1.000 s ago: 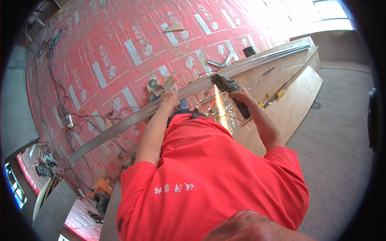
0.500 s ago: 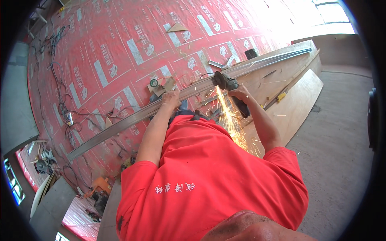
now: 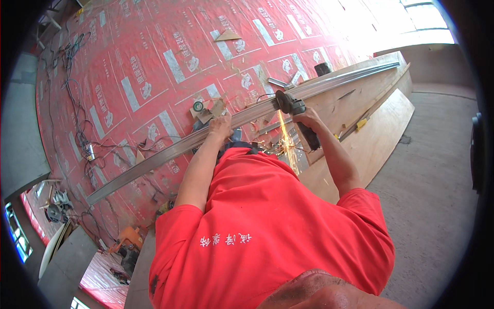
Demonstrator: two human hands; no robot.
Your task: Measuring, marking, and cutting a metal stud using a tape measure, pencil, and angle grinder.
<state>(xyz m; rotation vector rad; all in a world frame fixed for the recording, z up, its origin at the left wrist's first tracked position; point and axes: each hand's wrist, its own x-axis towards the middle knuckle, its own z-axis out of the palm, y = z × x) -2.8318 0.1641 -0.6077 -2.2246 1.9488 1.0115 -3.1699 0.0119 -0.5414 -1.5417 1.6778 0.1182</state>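
A long bundle of silvery metal channel (image 3: 154, 160) runs slantwise in front of me, from lower left up to the right. My left hand (image 3: 221, 126) is closed around it near its middle. In my right hand (image 3: 309, 118) is an angle grinder (image 3: 293, 105), held by its body. The grinder's disc meets the channel to the right of my left hand. Orange sparks (image 3: 288, 144) spray down from the contact, toward my waist. My fingers on the grinder are partly hidden.
Wooden boards (image 3: 381, 123) lie at the right, with more metal strips and a yellow object (image 3: 361, 123) on them. Red printed sheeting (image 3: 154, 67) covers the floor. Tangled cables (image 3: 77, 113) trail at the left. A tape roll (image 3: 198, 106) and scraps sit beyond my left hand.
The spark stream has become thinner and shorter. The grinder has shifted very slightly to the right, and my left hand keeps its place on the channel.
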